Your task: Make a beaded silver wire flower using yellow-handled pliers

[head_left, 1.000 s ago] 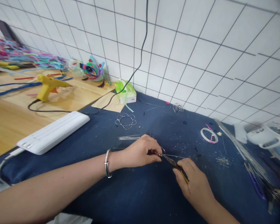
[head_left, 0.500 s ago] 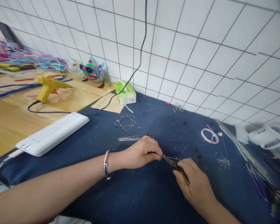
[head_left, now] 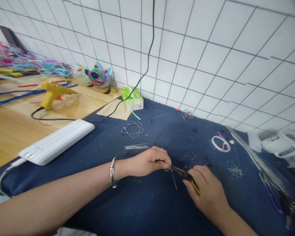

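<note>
Near the middle of the blue cloth, my left hand [head_left: 151, 160] pinches a thin metal wire [head_left: 174, 179] between thumb and fingers. One end of the wire slants down toward me. My right hand [head_left: 207, 188] is closed around dark-jawed pliers [head_left: 183, 172] with yellow on the handle. The jaw tips meet the wire right at my left fingertips; whether they grip it is too small to tell. Beyond my left hand lie a bundle of straight cut wires [head_left: 136, 146] and a flower-shaped wire ring [head_left: 132, 129].
A white power strip [head_left: 57, 141] and yellow glue gun [head_left: 52, 95] are on the left. At the back stands a green-and-white tissue box [head_left: 132, 98]. To the right lie a white ring [head_left: 220, 144], wire scraps [head_left: 236, 171], long wires [head_left: 255, 154] and purple-handled scissors [head_left: 272, 198].
The wire end that stretched right toward my right hand now points down toward me. The pliers have shifted slightly; both hands stay almost in place.
</note>
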`<state>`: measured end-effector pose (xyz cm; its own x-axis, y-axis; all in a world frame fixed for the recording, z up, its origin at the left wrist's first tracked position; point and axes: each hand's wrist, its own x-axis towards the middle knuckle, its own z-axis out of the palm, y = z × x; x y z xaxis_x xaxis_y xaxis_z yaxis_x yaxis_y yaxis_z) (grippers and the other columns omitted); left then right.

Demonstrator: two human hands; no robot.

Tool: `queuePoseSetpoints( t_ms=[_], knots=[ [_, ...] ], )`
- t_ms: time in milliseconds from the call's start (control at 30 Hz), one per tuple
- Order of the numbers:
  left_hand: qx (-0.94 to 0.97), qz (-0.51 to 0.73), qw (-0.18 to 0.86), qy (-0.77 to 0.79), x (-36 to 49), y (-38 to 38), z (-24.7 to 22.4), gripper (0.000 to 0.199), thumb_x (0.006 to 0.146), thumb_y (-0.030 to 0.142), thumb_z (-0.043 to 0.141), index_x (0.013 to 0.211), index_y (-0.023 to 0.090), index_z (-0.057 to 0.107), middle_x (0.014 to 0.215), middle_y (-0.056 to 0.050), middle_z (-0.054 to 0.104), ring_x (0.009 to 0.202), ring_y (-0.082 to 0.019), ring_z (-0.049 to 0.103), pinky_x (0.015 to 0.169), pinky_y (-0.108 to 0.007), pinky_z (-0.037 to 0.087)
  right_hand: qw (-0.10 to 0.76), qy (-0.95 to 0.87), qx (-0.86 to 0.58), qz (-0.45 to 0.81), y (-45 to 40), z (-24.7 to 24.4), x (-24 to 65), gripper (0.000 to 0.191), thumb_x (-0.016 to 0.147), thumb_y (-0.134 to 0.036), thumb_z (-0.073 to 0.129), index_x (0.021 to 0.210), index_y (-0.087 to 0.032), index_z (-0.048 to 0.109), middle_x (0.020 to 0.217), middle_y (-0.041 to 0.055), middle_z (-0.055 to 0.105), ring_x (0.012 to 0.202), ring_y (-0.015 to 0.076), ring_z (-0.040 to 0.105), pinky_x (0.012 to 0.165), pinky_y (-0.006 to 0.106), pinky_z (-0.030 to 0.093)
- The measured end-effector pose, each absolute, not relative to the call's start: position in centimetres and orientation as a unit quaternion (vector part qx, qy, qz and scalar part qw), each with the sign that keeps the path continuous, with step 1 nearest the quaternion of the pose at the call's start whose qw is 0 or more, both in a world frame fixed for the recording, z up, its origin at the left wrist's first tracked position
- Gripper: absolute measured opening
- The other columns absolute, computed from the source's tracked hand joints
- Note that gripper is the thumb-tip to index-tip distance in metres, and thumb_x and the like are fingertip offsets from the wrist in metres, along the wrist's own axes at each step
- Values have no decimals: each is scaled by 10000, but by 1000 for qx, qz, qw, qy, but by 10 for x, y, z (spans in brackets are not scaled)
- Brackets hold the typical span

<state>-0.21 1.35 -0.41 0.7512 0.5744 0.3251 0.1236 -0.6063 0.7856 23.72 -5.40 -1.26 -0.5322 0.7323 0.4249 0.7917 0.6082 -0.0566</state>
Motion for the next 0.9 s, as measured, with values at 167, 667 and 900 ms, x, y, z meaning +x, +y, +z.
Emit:
queuePoseSetpoints(
  t_ms=[167, 667, 900],
  knots=[
    [845, 279, 409, 205, -2, 13, -4, 152, 845, 190, 466, 794, 128, 595, 751, -36, 595, 726, -110, 536, 742, -252, 408, 199, -876, -431, -91, -53, -11, 237, 182, 803, -274, 499, 940, -158, 532, 893, 85, 537, 804, 183, 503, 715, 336, 443],
    [881, 255, 323, 234, -3, 9, 3, 134, 842, 150, 443, 815, 144, 575, 769, -18, 600, 756, -112, 525, 839, -285, 332, 205, -873, -431, -96, -52, -7, 240, 213, 789, -286, 519, 955, -153, 529, 913, 93, 530, 824, 198, 498, 734, 362, 433],
    [849, 273, 383, 243, -2, 9, 1, 145, 838, 152, 441, 779, 123, 569, 730, -15, 566, 693, -95, 507, 731, -228, 390, 208, -875, -420, -121, -51, -8, 241, 222, 773, -270, 546, 957, -146, 531, 913, 99, 528, 842, 204, 495, 744, 371, 436]
  ],
)
